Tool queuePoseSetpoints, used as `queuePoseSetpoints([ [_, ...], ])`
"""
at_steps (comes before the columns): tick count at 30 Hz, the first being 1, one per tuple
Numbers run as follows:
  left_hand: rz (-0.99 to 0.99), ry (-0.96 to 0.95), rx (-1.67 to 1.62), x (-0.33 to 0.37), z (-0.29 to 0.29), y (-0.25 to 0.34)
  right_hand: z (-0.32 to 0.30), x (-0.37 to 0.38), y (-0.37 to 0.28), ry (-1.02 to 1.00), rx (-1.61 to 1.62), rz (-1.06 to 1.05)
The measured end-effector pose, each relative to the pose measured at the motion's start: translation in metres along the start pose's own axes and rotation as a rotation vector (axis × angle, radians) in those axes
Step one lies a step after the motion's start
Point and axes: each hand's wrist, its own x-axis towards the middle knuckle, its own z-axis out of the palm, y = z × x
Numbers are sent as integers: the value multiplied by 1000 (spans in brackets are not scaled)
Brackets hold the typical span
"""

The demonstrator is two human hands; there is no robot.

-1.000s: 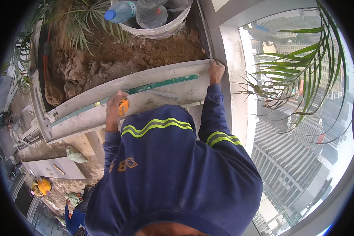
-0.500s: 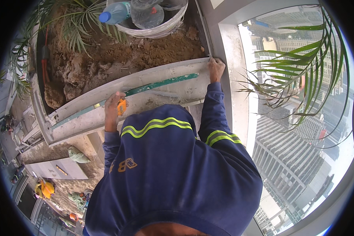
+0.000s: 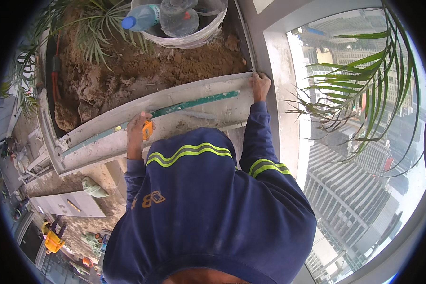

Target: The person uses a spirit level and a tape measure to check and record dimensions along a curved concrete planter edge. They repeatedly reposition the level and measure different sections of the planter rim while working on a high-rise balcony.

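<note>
My left hand is closed around an orange tape measure at the ledge's near side. Beneath that hand, a long green spirit level lies along the pale ledge, its faded left part showing a small yellowish vial. At the ledge's right end, my right hand presses against the corner by the window frame with its fingers curled in. What those fingers pinch, if anything, is hidden. No tape blade can be made out between the hands.
Beyond the ledge is a planter bed of brown soil with a white bucket of plastic bottles. Palm fronds hang by the window at right. Lower left, a person in yellow is near a grey board on the floor.
Both my hands stay in place, and the whole view shifts very slightly. The person in yellow at lower left has changed posture, with more of the body showing.
</note>
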Motion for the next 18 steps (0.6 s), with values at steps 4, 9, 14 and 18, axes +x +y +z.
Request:
queuePoseSetpoints([
  [4, 5, 2, 3, 0, -2, -3, 3, -6, -2, 8, 97, -47],
  [9, -21, 16, 11, -3, 1, 3, 1, -5, -6, -8, 8, -72],
  [14, 21, 5, -15, 6, -4, -10, 3, 0, -2, 107, -329, -273],
  [18, -9, -16, -4, 6, -3, -5, 2, 1, 1, 108, -337, -266],
])
